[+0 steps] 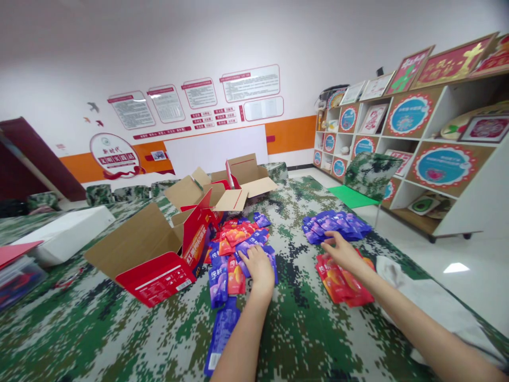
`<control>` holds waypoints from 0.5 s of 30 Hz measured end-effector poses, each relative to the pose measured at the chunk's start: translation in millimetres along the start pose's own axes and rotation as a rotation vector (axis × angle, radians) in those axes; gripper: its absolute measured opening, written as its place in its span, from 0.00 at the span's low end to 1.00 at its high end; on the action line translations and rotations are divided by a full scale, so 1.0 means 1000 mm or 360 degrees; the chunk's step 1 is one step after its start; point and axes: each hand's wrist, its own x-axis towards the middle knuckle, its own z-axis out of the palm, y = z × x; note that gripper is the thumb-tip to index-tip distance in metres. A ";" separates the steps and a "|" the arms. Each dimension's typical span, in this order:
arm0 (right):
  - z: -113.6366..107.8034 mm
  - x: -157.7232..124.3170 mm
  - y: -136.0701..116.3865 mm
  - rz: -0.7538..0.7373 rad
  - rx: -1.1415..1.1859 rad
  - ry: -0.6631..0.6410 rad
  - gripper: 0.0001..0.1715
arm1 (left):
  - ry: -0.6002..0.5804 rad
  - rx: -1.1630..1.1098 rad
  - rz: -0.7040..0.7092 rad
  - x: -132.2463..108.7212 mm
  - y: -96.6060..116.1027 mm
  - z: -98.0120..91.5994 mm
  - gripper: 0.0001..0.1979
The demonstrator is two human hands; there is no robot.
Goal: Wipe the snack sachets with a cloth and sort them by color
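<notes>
My left hand point(260, 268) rests on a mixed heap of red and blue pouches point(237, 233), fingers apart and touching a blue pouch near the heap's right side. Whether the fingertips pinch it is hard to see. On the right, my right hand point(345, 254) hovers at a stack of red pouches point(338, 284), its fingers slightly bent and apart, with nothing visible in them. Just beyond it lies a row of overlapping blue pouches point(336, 225). One blue pouch point(223, 331) lies face down beside my left forearm.
Open red cardboard boxes point(159, 276) stand left of the heap, flaps spread. A white foam box point(75, 231) and a plastic bin point(19, 278) are at far left. White cloth point(421, 297) lies by my right forearm. A camouflage cloth point(294, 318) covers the table.
</notes>
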 end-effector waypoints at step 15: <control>0.072 -0.029 0.006 -0.0153 0.0355 -0.0127 0.16 | -0.0450 -0.1276 0.0105 -0.017 0.036 0.022 0.17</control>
